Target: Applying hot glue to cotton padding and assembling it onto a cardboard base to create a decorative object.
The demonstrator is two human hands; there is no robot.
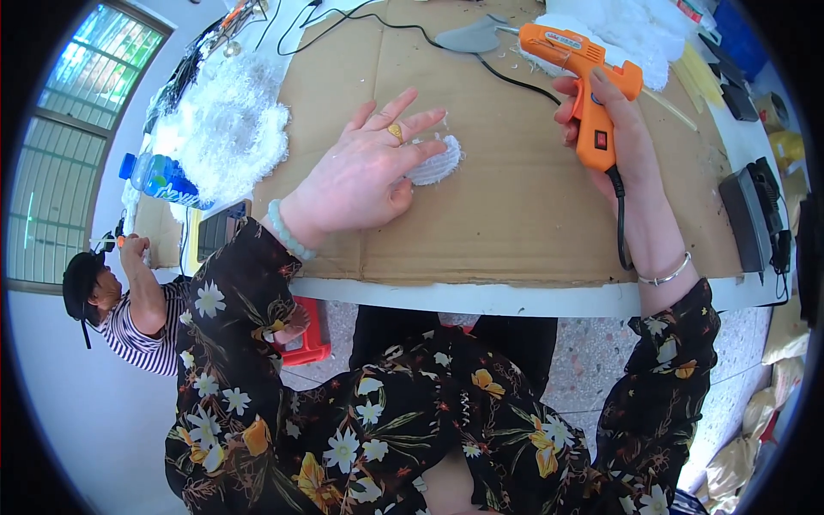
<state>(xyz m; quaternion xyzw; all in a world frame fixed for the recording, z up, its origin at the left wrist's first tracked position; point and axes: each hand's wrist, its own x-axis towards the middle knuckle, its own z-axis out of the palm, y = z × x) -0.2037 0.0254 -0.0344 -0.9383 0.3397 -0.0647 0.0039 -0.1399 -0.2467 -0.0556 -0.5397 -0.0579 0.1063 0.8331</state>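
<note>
Fingers (425,123) of the left hand (348,180) are spread apart over a small, white, fuzzy-edged piece (440,166) lying on the cardboard (515,227) that covers the worktop (481,297). An orange glue gun (592,142) is held raised by the right hand (633,142), well apart from the piece, its nozzle turned toward a grey flat object (468,37). Should hot glue be dispensed while the piece is so closely covered, the left fingertips could be burned; the likely cause would be too little clearance. Fibres could also be stuck where they are not wanted, by stray strands drawn from the nozzle. Snagging of the gun's black cord (620,219), which hangs close to the right wrist, might jerk the tip aside. On the left, the index finger is laid on the piece and the thumb is bent near its edge; whether any pinch is made cannot be told. On the right, the handle is firmly enclosed.
</note>
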